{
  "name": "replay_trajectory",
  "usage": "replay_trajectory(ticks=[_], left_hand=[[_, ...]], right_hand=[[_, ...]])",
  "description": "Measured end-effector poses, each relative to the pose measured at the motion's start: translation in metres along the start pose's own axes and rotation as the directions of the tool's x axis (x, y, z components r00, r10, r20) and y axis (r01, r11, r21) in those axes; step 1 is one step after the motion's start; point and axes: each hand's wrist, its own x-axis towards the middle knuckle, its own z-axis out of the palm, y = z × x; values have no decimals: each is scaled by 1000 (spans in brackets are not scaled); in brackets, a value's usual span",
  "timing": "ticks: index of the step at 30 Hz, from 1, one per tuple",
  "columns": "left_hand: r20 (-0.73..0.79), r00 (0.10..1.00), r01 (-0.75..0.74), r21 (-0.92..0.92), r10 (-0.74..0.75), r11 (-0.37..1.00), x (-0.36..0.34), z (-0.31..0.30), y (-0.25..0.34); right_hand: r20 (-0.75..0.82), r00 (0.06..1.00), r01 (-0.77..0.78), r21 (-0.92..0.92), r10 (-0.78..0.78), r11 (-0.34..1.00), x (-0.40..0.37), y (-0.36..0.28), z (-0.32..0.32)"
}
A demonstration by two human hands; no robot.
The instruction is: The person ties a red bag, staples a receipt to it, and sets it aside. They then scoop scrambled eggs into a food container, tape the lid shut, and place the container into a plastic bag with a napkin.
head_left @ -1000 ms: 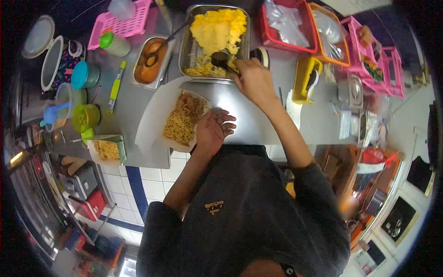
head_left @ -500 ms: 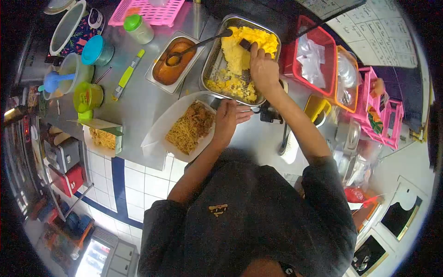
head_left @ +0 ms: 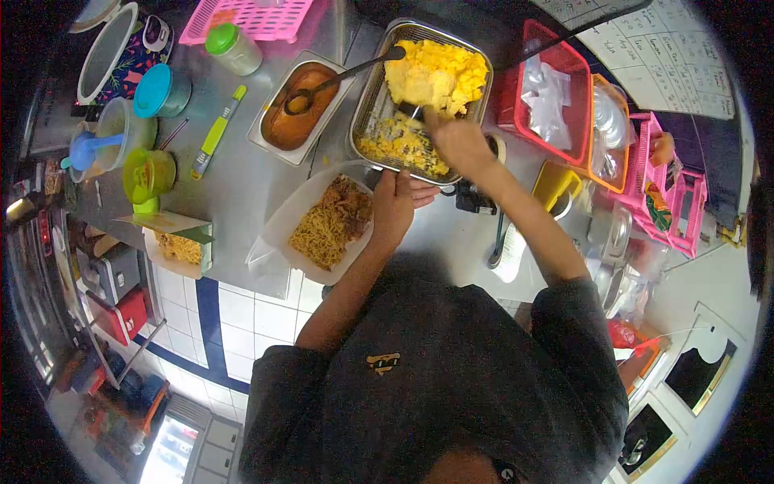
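Observation:
My right hand [head_left: 463,148], slightly blurred, is closed around a small black spatula [head_left: 409,110] in a metal tray [head_left: 355,129] with a wire rack. Scrambled egg [head_left: 439,74] is heaped at the tray's far end, with smaller crumbs nearer me. My left hand [head_left: 393,208] is at the tray's near edge, its fingers stretched to the right just below the rim and seeming to touch it. Beside that hand is an open paper box [head_left: 270,234] of noodles [head_left: 317,228] with a browned topping. The spatula's handle is mostly hidden in my right hand.
Left of the tray, a metal pan [head_left: 256,133] holds orange-red sauce and a black ladle [head_left: 343,78]. Farther left are a green-lidded jar [head_left: 234,50], a green utility knife [head_left: 218,133] and another noodle box [head_left: 179,244]. Red [head_left: 516,97] and orange baskets [head_left: 610,145] stand right.
My right hand has moved the spatula down toward me, from the egg heap to the tray's middle. My left hand stays at the near edge. The whole view has shifted slightly.

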Motion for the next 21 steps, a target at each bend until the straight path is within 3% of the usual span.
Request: replay_trajectory(ticks=[1, 5, 7, 9, 10, 12, 16, 19, 21], left_hand=[[0, 1000, 3, -1, -3, 1000, 1, -2, -2], [-2, 999, 46, -2, -46, 999, 1, -5, 1], [-6, 999, 49, 1, -49, 999, 0, -6, 1], [-1, 999, 54, 4, -54, 999, -1, -5, 1], [3, 999, 44, 5, -44, 999, -2, -4, 3], [8, 999, 32, 8, -32, 999, -3, -4, 3], [12, 1000, 25, 7, -25, 1000, 1, -6, -1], [13, 1000, 21, -1, -21, 1000, -1, -7, -3], [24, 1000, -2, -7, 2, 1000, 1, -5, -2]], right_hand=[[-27, 998, 51, 91, -49, 995, -1, -10, -7], [91, 994, -87, 245, 66, 966, -11, -24, -33], [50, 996, -87, 155, 80, 984, -5, -9, -25], [-37, 957, -287, -22, 286, 958, 13, 10, -24], [-40, 957, -288, -24, 287, 957, 23, 17, -25], [-187, 948, -272, -64, 256, 960, 40, 26, -26], [-205, 960, -239, -242, 191, 940, 56, 23, -5], [-178, 980, -132, -245, 89, 960, 53, 14, 0], [62, 996, -47, -270, 66, 962, 44, 6, -6]])
